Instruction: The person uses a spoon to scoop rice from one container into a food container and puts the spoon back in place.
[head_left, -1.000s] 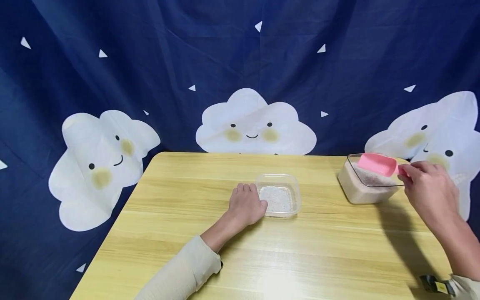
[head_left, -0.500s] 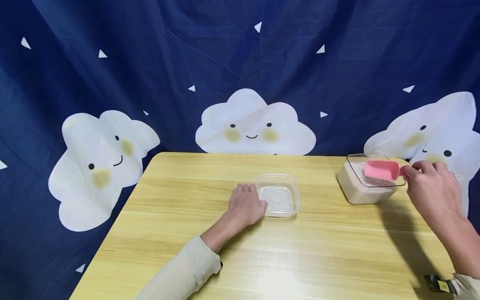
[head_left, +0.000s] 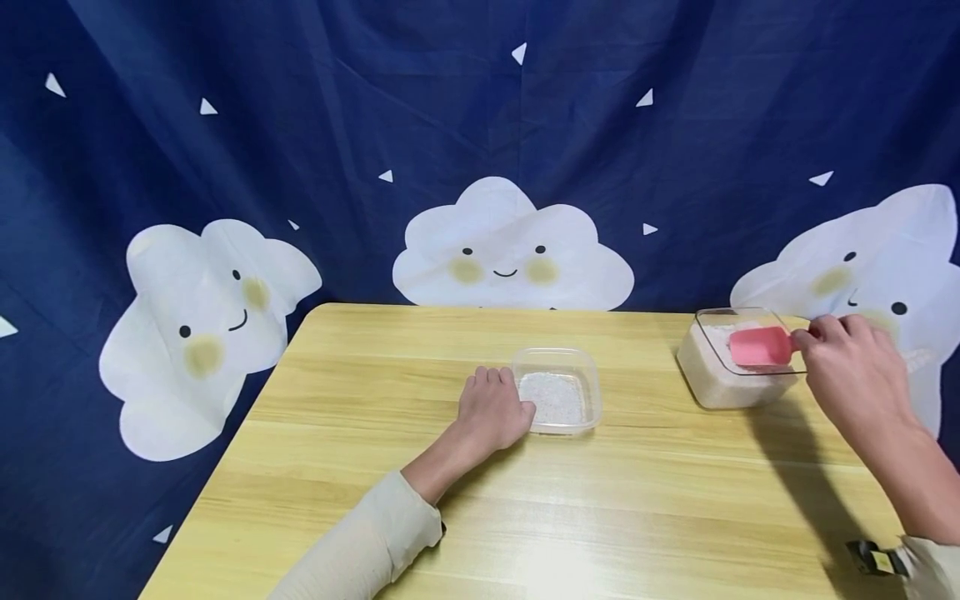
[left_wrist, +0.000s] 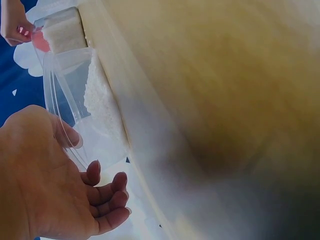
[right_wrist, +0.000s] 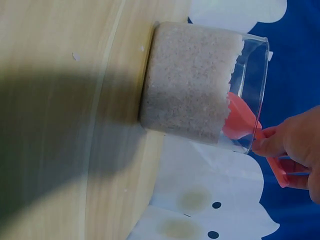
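My right hand (head_left: 858, 367) grips the handle of a pink scoop (head_left: 761, 346) at the right of the table. In the right wrist view the scoop's bowl (right_wrist: 240, 119) dips into the white rice (right_wrist: 190, 80) that fills most of a clear square container (head_left: 731, 385). The handle leans across that container's rim. At the middle of the table my left hand (head_left: 495, 408) holds the left side of a smaller clear plastic container (head_left: 596, 396), thumb at its near corner and fingers curled along the side. A layer of rice (head_left: 553, 398) covers its bottom.
Both containers stand on a light wooden table (head_left: 360, 375), the smaller one left of the rice-filled one. A few loose grains (right_wrist: 75, 56) lie on the tabletop. Behind the table hangs a dark blue curtain (head_left: 345, 125) with smiling clouds.
The right hand has lowered the scoop from above the rim into the rice, its bowl first swinging upright and then dipping down. The left hand and the smaller container have stayed put.
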